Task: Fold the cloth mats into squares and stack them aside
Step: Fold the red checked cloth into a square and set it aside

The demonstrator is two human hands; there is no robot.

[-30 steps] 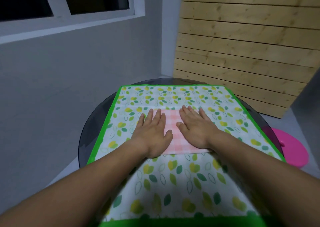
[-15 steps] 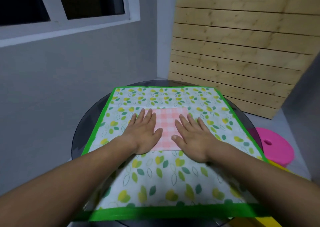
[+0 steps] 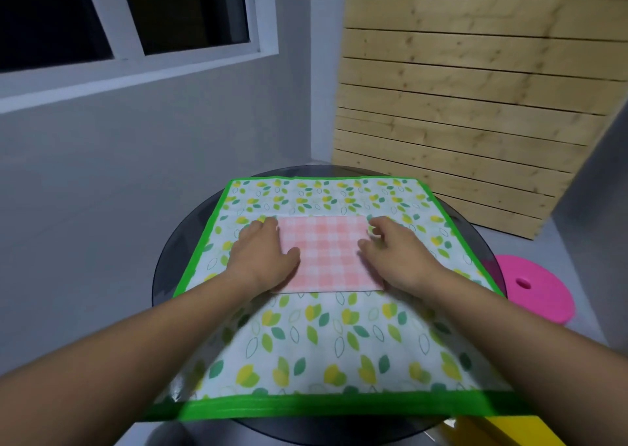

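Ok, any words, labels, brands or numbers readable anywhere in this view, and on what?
None: no readable words, numbers or signs in this view.
The pink checked mat carries only checks, the leaf-print cloth only leaves and a green border, and the pink stool is plain.

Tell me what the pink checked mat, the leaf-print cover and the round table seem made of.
Pink checked mat: thin matte cloth, flat, with a layered far edge. Leaf-print cover: probably coated or plastic sheet, given glare near its front corner; possibly cloth. Round table: likely dark glass, with a smooth glossy rim.
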